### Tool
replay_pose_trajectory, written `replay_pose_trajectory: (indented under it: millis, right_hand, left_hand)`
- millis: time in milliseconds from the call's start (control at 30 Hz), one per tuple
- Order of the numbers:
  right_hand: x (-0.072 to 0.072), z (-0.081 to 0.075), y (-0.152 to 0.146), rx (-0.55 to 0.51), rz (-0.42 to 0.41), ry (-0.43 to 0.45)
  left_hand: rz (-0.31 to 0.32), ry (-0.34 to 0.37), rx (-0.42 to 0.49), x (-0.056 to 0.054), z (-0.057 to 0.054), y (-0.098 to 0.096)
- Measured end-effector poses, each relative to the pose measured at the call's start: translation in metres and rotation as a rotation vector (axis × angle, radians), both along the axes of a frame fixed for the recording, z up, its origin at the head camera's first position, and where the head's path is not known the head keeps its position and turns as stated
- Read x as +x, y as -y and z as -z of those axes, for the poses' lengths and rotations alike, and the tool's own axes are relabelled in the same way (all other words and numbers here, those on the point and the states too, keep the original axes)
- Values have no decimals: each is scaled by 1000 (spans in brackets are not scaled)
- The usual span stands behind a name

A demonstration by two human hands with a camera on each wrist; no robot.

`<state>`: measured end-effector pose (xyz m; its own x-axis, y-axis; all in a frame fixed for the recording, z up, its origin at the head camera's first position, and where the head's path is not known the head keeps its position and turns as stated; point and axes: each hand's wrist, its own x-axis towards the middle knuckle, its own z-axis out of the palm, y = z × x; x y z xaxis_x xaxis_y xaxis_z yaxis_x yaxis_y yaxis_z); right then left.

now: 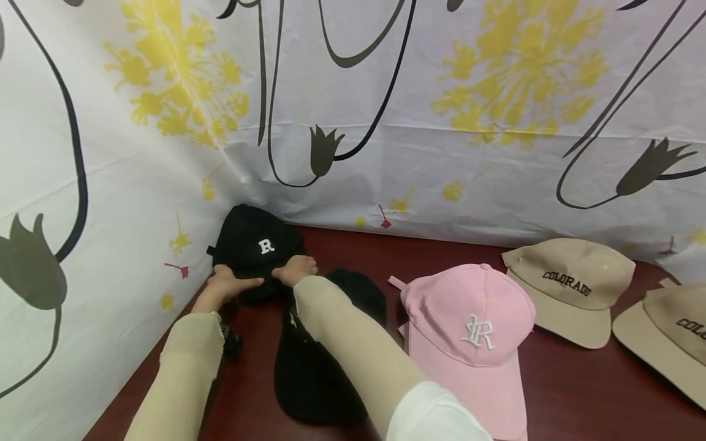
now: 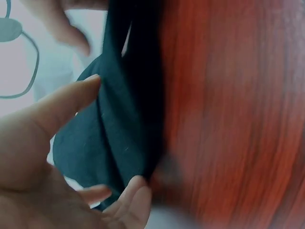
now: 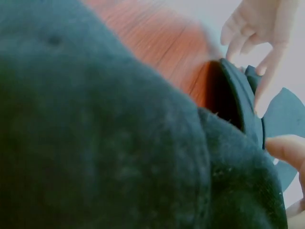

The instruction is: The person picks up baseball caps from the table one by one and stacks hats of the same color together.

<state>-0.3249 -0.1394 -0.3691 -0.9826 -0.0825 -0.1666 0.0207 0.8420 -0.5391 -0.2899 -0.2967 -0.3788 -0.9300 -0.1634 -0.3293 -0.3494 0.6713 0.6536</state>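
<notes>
A black cap (image 1: 250, 236) with a white letter R sits in the far left corner of the table, its brim toward me. My left hand (image 1: 223, 285) is at the cap's left side, thumb stretched across toward the brim. In the left wrist view, the left hand (image 2: 62, 157) has thumb and fingers spread apart around the cap's edge. At the right side is my right hand (image 1: 298, 269); its thumb (image 3: 288, 148) points toward the cap, while its other fingers are largely hidden. Under my right forearm lies a second black cap (image 1: 314, 380), partly covered by the sleeve.
A pink cap (image 1: 469, 324) with a white letter R stands right of the second black cap. Two beige COLORADO caps (image 1: 570, 278) are farther right, one cut off by the frame. Patterned white sheeting (image 1: 386, 165) rises along the back and left of the dark red table (image 1: 342, 245).
</notes>
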Motion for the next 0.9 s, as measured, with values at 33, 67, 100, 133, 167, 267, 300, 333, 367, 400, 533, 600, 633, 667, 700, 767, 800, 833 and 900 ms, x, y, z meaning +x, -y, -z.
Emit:
replay_pose_trajectory:
  millis: [33, 67, 100, 133, 167, 267, 300, 333, 367, 400, 533, 600, 633, 667, 700, 767, 800, 833, 900]
  right_hand:
    - [2, -1, -1, -35, 19, 0]
    - [3, -3, -2, -70, 40, 3]
    - [5, -4, -2, -100, 58, 4]
    - [6, -5, -3, -127, 72, 9]
    - [8, -6, -3, -147, 84, 17]
    - [12, -8, -5, -174, 107, 31]
    - [13, -8, -5, -180, 113, 32]
    - [13, -8, -5, -195, 122, 34]
    - [13, -8, -6, -212, 135, 33]
    - [13, -7, -6, -230, 148, 24]
    - [12, -7, -9, -342, 220, -28]
    - [12, -9, -10, -376, 236, -64]
    - [13, -10, -10, -394, 241, -77]
    - [14, -11, -10, -409, 244, -87]
    - [15, -12, -9, -429, 245, -90]
    - [18, -14, -7, -477, 253, -96]
    - [19, -15, -5, -506, 259, -98]
    - [20, -15, -3, -538, 264, -99]
    - [21, -16, 0, -570, 263, -102]
  left_hand:
    - [-19, 0, -27, -2, 2, 0]
    - [-41, -16, -55, -6, 9, 3]
    - [-56, -14, -70, -8, 11, 3]
    - [-65, -13, -83, -9, 13, 4]
    - [-71, -15, -98, -8, 13, 4]
    - [-77, -39, -107, -2, 10, 3]
    - [-70, -37, -95, 4, 2, 0]
    - [-63, -55, -69, 7, 1, 1]
    - [-56, -74, -30, 10, -1, 1]
    - [-49, -86, 8, 13, -3, 1]
    - [-12, -125, 153, 21, -9, 3]
    - [0, -150, 156, 24, -12, 3]
    - [3, -161, 157, 26, -13, 3]
    - [6, -168, 152, 27, -15, 3]
    - [8, -174, 147, 29, -17, 4]
    - [13, -184, 132, 33, -19, 4]
    - [15, -184, 127, 35, -20, 4]
    - [17, -189, 121, 36, -21, 5]
    - [17, -208, 106, 39, -22, 5]
